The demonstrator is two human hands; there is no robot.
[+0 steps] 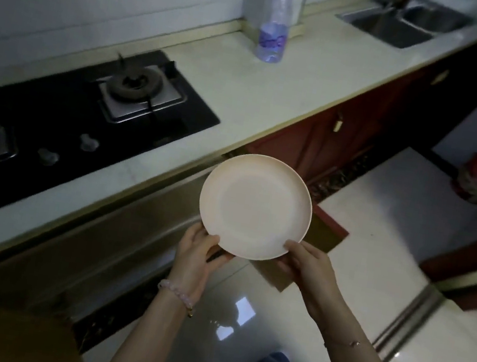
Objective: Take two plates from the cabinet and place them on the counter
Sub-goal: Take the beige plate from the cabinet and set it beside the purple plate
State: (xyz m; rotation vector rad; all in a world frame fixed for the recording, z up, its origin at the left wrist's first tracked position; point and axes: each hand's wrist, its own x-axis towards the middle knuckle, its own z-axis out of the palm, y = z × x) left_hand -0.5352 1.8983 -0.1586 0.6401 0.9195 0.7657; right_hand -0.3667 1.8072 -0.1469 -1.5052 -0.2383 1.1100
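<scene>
The person is holding one pale plate (255, 207) with both hands, out in the air in front of the body. The left hand (196, 253) is grasping the near-left part of the rim, thumb on top and fingers underneath. The right hand (308, 266) is grasping the near-right part of the rim in the same way. The plate is lying almost flat, face up, and I am seeing only one plate; if a second one is stacked under it, I cannot tell.

The plate is not yet on the desk (245, 93). It is hanging over the floor and over an open cabinet door (322, 229), just off the front edge of the desk. The free part of the desk is lying ahead and a little to the right of the plate, between the stove (54, 105) at the left and the sink (392, 26) near the far right corner. A bottle (276, 19) is standing near the back edge, well apart from the plate.

In my judgement the step in hand is carrying the plate to the desk. The coming move is depending on one relation: the desk surface is forward from the hands and seems somewhat higher than the plate, so the far rim must be clearing the front edge first. Both hands are about equally near, the left one slightly nearer to the stove side.
</scene>
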